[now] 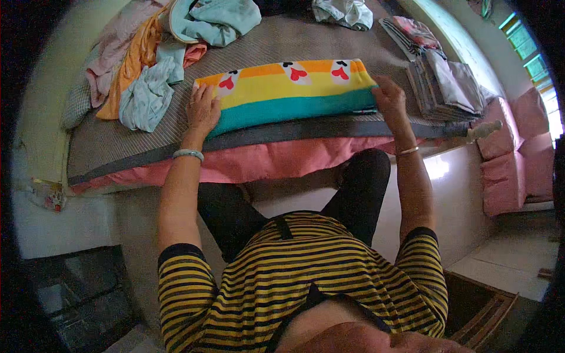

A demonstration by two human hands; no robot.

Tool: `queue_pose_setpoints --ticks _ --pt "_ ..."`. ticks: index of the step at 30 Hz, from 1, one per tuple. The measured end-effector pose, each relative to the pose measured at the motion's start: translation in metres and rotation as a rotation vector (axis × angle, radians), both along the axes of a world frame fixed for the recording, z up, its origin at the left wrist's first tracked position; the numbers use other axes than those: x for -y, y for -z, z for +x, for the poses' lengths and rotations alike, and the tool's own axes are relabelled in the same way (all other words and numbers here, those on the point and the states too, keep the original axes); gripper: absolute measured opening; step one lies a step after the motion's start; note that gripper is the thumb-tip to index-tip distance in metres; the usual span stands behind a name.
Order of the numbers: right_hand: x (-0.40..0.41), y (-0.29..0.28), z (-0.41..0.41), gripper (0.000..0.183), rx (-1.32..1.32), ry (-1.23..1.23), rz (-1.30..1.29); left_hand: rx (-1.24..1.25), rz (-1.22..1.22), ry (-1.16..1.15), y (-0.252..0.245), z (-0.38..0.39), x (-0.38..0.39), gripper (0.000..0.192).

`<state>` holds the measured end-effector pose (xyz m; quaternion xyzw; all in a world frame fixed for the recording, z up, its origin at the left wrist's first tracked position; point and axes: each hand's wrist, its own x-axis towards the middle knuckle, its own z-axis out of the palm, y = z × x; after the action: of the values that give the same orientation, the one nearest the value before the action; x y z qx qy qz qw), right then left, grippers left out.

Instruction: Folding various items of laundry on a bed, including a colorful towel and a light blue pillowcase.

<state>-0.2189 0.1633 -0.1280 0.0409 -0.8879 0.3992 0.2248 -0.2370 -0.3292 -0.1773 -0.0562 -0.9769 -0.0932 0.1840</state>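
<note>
A striped knit cloth (282,92) in orange, yellow and teal, with red hearts on white patches, lies folded into a long band near the front edge of a bed. My left hand (204,108) rests over its left end, the fingers spread on the fabric and a pale bangle at the wrist. At the opposite end, my right hand (390,97) pinches the cloth's corner between thumb and fingers. The ribbed grey-brown bed mat (265,50) lies underneath.
Rumpled clothes, among them a light blue garment (148,95) and an orange one (137,61), lie at left. A folded stack of grey fabric (450,88) sits at right. Pale cloth (344,14) lies at the far side. Pink bedding (265,161) hangs below the mat's edge.
</note>
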Motion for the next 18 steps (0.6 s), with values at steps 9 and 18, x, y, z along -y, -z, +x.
queue_pose_setpoints --ticks 9,18 --pt "-0.017 0.032 0.004 0.028 0.024 -0.095 0.07 0.038 -0.067 -0.105 -0.018 0.014 -0.012 0.049" --pt "0.056 -0.014 0.01 0.042 -0.288 -0.032 0.43 -0.061 0.068 -0.036 -0.008 0.014 -0.016 0.049"
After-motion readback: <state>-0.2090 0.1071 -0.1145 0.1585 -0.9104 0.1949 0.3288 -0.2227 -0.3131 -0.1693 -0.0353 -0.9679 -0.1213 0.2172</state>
